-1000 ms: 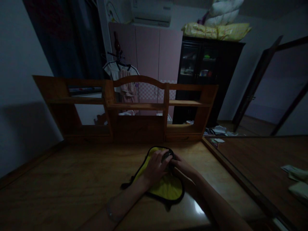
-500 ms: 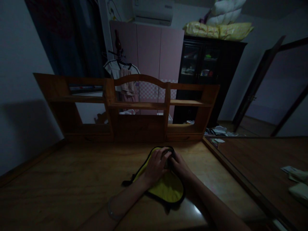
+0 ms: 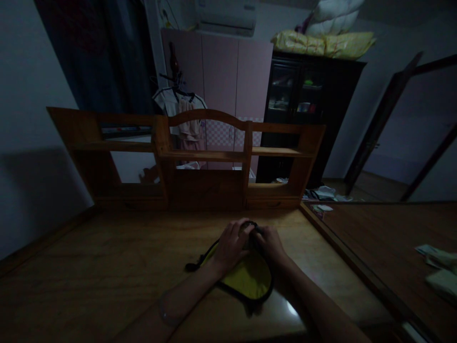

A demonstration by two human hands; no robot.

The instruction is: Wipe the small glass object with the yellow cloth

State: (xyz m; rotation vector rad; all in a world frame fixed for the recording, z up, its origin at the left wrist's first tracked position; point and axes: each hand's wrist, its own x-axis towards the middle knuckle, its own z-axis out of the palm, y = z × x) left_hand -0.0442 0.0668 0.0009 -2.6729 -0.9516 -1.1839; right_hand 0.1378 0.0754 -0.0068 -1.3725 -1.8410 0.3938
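Note:
A yellow-green pouch [image 3: 248, 278] with black edging lies on the wooden desk [image 3: 107, 267], under both my hands. My left hand [image 3: 230, 245] rests over its far part, fingers curled round a dark, partly shiny item [image 3: 250, 240] that I cannot make out in the dim light. My right hand [image 3: 271, 245] is closed at the right side of that item, thumb and fingers pinching the pouch's black edge. A black tab [image 3: 193, 267] sticks out at the pouch's left. The pouch's far end is mostly hidden by my hands.
A wooden shelf unit [image 3: 203, 190] stands along the desk's back edge. To the right, a lower brown surface [image 3: 374, 238] carries papers and pale cloth [image 3: 442, 281]. Beyond are a pink wardrobe [image 3: 219, 76], a dark cabinet [image 3: 321, 105] and a doorway.
The pouch's far edge, which showed beyond my left hand, has come down out of sight. My right fingers have shifted slightly right and pinch tighter. The black tab has moved a little right.

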